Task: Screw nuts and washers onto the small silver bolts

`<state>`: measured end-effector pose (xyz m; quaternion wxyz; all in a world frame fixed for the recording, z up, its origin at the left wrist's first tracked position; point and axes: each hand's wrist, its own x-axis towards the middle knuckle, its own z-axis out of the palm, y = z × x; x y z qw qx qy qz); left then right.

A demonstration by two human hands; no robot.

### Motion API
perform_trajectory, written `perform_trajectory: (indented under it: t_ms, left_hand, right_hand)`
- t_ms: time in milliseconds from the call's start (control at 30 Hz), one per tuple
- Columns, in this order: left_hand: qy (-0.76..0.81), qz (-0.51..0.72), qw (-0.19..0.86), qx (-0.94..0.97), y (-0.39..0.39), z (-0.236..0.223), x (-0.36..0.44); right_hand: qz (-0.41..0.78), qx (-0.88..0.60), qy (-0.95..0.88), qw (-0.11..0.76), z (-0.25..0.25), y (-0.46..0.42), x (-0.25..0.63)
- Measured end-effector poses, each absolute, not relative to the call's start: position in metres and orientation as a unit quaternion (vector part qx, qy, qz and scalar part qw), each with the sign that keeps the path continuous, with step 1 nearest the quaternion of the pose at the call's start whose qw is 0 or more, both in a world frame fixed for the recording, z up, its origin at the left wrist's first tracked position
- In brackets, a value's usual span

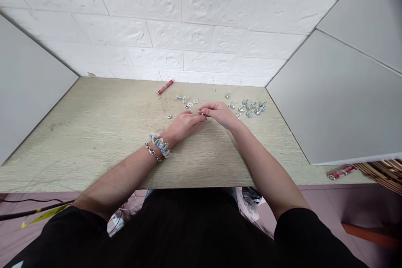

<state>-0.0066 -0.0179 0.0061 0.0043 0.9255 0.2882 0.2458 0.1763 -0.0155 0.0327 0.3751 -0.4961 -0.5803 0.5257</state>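
My left hand [184,126] and my right hand [220,113] meet over the middle of the wooden desk [94,134]. The fingertips of both are pinched together on a small metal bolt [202,113] held between them. My left wrist wears a chain bracelet and a blue scrunchie [160,144]. Just beyond my hands lie a loose bolt [181,98], two washers [191,103] and a nut [169,116]. To the right of my right hand sits a cluster of several assembled bolts [249,107].
A red tube-like object [165,87] lies near the back wall. White panels stand on the left [28,88] and right [339,100] of the desk. Another red item [341,172] and a wicker basket [385,171] are at the right, past the panel.
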Motion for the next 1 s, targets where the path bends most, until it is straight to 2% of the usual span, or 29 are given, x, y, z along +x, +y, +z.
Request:
perform_trajectory:
  t_ms: [300, 733, 1000]
  left_hand:
    - [0.272, 0.294, 0.006, 0.916, -0.0208, 0.0052, -0.0052]
    - [0.273, 0.269, -0.004, 0.924, -0.0190, 0.0045, -0.0051]
    - [0.284, 0.253, -0.006, 0.925, -0.0193, 0.0045, -0.0049]
  right_hand:
    - [0.576, -0.435, -0.571, 0.392, 0.0375, -0.0173, 0.1783]
    - [0.549, -0.417, -0.631, 0.356, 0.0398, -0.0171, 0.1788]
    - [0.575, -0.446, -0.576, 0.372, 0.0387, -0.0175, 0.1800]
